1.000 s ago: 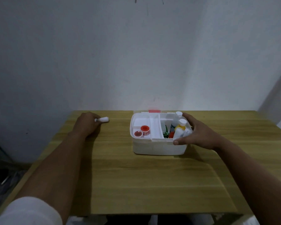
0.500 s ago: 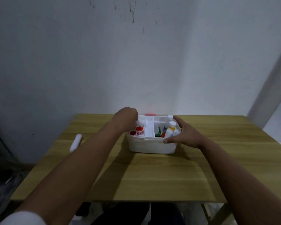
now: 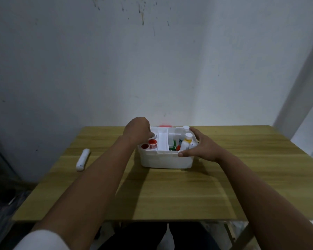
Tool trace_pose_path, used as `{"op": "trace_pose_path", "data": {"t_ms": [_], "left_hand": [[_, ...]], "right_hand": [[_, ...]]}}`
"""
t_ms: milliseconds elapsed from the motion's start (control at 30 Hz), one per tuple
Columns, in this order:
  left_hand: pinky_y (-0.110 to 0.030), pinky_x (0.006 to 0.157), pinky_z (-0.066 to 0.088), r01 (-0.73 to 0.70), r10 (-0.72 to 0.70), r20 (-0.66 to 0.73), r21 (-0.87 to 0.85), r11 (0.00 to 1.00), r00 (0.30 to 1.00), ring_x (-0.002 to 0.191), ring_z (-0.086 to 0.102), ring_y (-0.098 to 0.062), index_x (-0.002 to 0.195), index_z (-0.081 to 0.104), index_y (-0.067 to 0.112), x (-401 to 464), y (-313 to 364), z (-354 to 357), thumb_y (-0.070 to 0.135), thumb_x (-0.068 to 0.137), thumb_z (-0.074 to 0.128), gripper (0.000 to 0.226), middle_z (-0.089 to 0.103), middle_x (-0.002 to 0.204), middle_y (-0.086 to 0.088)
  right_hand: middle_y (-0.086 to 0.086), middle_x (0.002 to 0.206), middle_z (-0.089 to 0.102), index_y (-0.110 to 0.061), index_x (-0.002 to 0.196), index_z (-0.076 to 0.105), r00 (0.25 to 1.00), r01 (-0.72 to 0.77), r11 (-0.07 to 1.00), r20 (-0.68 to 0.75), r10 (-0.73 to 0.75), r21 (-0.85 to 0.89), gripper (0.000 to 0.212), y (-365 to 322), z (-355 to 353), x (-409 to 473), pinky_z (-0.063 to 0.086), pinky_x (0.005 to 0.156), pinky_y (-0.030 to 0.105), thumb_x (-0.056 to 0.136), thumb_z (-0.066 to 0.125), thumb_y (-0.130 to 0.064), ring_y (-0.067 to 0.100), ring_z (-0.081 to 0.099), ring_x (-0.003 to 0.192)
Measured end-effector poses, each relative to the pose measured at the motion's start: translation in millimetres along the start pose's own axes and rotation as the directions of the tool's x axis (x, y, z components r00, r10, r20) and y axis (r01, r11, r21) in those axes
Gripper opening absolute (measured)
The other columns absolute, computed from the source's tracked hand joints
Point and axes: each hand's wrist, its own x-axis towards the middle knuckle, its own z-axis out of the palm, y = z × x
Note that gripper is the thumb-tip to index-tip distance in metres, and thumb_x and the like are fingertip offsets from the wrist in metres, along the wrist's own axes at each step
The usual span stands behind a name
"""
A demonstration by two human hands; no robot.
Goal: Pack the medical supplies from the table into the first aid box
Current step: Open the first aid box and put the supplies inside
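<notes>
2 bare forearms reach from the lower frame over the table [image 3: 170,195]. Left of centre, 1 white roll [image 3: 83,159] lies on the wood. At centre, the right hand [image 3: 199,147], fingers spread, braces the box [image 3: 165,160]. Left hand [image 3: 138,130] curls above its left compartment; grip: cannot tell.

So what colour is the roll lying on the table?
White, clearest in the head view: roll.

No legible text; bottle labels [image 3: 184,145] too small, blurred
</notes>
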Motion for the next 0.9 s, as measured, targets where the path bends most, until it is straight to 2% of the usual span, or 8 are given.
{"op": "trace_pose_path", "data": {"t_ms": [133, 233, 300, 400, 500, 600, 733, 900], "left_hand": [[-0.026, 0.073, 0.048, 0.001, -0.028, -0.104, -0.252, 0.968, 0.994, 0.085, 0.062, -0.011, 0.104, 0.080, 0.014, -4.9, -0.4, -1.3, 0.033, 0.090, 0.076, 0.024, 0.073, 0.099, 0.004], [-0.029, 0.081, 0.048, 0.044, -0.149, -0.228, -0.410, 0.911, 0.962, 0.098, 0.066, -0.015, 0.110, 0.078, 0.016, -13.8, -26.4, -10.5, 0.030, 0.096, 0.068, 0.022, 0.075, 0.110, 0.001], [-0.032, 0.084, 0.051, 0.145, -0.240, -0.233, -0.362, 0.921, 0.942, 0.103, 0.069, -0.023, 0.110, 0.077, 0.019, -21.6, -60.3, -15.0, 0.029, 0.093, 0.066, 0.023, 0.075, 0.113, -0.002], [-0.041, 0.087, 0.054, 0.444, -0.451, -0.110, -0.079, 0.892, 0.886, 0.109, 0.064, -0.034, 0.115, 0.074, 0.020, -45.8, -121.4, -22.1, 0.035, 0.084, 0.068, 0.035, 0.069, 0.120, -0.009], [-0.044, 0.082, 0.056, 0.591, -0.595, 0.012, 0.108, 0.800, 0.803, 0.092, 0.065, -0.034, 0.088, 0.074, 0.013, -74.4, -174.9, -22.9, 0.052, 0.078, 0.063, 0.041, 0.068, 0.102, -0.013], [-0.036, 0.072, 0.051, 0.605, -0.609, 0.094, 0.071, 0.793, 0.788, 0.071, 0.063, -0.029, 0.074, 0.072, 0.007, -94.6, -201.7, -15.1, 0.069, 0.090, 0.048, 0.068, 0.069, 0.080, -0.013], [-0.034, 0.067, 0.050, 0.605, -0.604, 0.034, -0.036, 0.796, 0.797, 0.064, 0.063, -0.029, 0.056, 0.065, 0.007, -97.7, -198.1, -14.2, 0.068, 0.091, 0.053, 0.071, 0.069, 0.069, -0.013], [-0.034, 0.077, 0.050, 0.396, -0.437, -0.066, -0.318, 0.861, 0.897, 0.089, 0.067, -0.029, 0.095, 0.073, 0.011, -65.6, -119.8, -36.4, 0.040, 0.085, 0.078, 0.031, 0.071, 0.095, -0.007]], "right_hand": [[-0.024, 0.121, 0.060, -0.047, 0.137, 0.039, 1.000, 0.005, 1.000, -0.004, -0.005, 0.006, 0.097, -0.4, 0.5, -0.7, 0.056, 0.071, 0.016, 0.062, 0.097, -0.029, 0.005, 0.065, 0.104], [-0.023, 0.121, 0.060, -0.045, 0.141, 0.038, 1.000, 0.005, 1.000, -0.004, -0.005, 0.005, 0.100, 0.0, 0.2, -0.8, 0.056, 0.072, 0.016, 0.062, 0.097, -0.030, 0.006, 0.065, 0.105], [-0.022, 0.122, 0.060, -0.040, 0.146, 0.038, 1.000, 0.004, 1.000, -0.002, -0.004, 0.006, 0.104, 0.8, -1.0, -1.0, 0.056, 0.074, 0.018, 0.061, 0.097, -0.031, 0.006, 0.064, 0.106], [-0.026, 0.119, 0.058, -0.038, 0.149, 0.037, 1.000, 0.004, 1.000, -0.003, -0.004, -0.002, 0.106, 0.7, -2.5, -1.8, 0.054, 0.071, 0.014, 0.062, 0.097, -0.030, 0.000, 0.063, 0.102], [-0.028, 0.115, 0.055, -0.035, 0.151, 0.035, 1.000, -0.006, 1.000, -0.003, 0.006, 0.006, 0.108, 1.2, -1.5, -1.1, 0.052, 0.069, 0.013, 0.063, 0.096, -0.028, -0.001, 0.062, 0.098], [-0.026, 0.116, 0.055, -0.032, 0.152, 0.036, 1.000, -0.010, 1.000, 0.000, 0.010, 0.014, 0.106, 0.6, -0.6, -1.9, 0.052, 0.067, 0.012, 0.064, 0.096, -0.025, -0.002, 0.061, 0.099], [-0.017, 0.124, 0.059, -0.031, 0.154, 0.036, 1.000, -0.007, 1.000, 0.003, 0.007, 0.001, 0.113, -1.3, 0.6, -2.7, 0.054, 0.075, 0.017, 0.059, 0.097, -0.033, 0.002, 0.062, 0.105], [-0.023, 0.121, 0.058, -0.033, 0.151, 0.038, 1.000, -0.014, 1.000, -0.005, 0.014, 0.004, 0.110, -4.4, 0.2, -3.9, 0.054, 0.078, 0.019, 0.058, 0.098, -0.033, 0.004, 0.062, 0.107]]}}
